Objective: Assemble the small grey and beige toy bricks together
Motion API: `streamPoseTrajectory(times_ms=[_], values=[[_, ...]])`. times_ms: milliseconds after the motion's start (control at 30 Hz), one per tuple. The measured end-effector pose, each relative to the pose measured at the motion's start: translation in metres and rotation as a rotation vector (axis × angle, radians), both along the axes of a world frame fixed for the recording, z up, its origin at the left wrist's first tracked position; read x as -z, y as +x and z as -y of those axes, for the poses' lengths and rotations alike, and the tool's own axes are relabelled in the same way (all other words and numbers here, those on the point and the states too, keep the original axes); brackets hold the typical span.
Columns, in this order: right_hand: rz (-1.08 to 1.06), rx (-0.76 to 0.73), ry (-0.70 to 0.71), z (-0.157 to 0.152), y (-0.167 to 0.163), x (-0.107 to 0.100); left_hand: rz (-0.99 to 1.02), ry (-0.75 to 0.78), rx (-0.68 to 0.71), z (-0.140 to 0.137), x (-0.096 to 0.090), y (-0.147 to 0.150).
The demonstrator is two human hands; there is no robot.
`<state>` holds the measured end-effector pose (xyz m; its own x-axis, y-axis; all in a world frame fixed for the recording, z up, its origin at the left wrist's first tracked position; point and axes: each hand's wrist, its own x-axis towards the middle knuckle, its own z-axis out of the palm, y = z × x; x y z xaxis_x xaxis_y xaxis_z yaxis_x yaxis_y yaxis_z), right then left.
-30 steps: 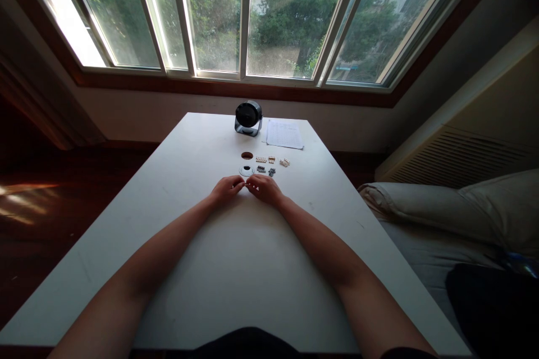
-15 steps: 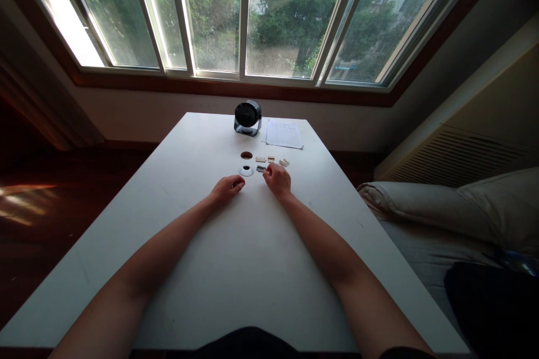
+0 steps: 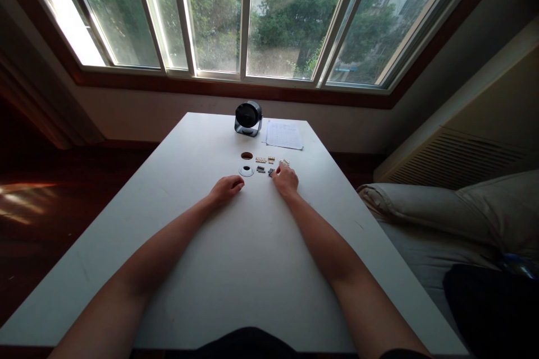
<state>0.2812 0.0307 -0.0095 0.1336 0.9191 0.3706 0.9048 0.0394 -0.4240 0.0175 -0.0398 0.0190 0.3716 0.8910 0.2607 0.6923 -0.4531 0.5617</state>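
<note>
My right hand rests on the white table with its fingertips at a small cluster of dark green pieces. Its fingers are curled together; whether a piece is pinched between them is hidden. Left of those lie small dark grey pieces in short rows. Behind them are rows of small tan pieces and a second tan group. Whitish pieces lie just beyond the right hand. My left hand lies curled on the table, near a white ring; what its fingers hold, if anything, cannot be seen.
A round hole is cut in the white table. At the far edge stands a black desk fan, beside a printed paper sheet. A beige couch is on the right, below the window.
My right hand has moved a little to the right, from the dark grey pieces to the dark green ones, which now show. My left hand has hardly moved.
</note>
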Motion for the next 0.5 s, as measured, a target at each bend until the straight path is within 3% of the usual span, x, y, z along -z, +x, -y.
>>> streamPoseTrajectory(times_ms=[267, 500], values=[[0.002, -0.095, 0.069, 0.003, -0.006, -0.003, -0.093, 0.071, -0.08, -0.008, 0.004, -0.013], [0.069, -0.568, 0.149, 0.026, -0.03, -0.012, -0.21, 0.117, -0.207, -0.011, 0.006, -0.019]])
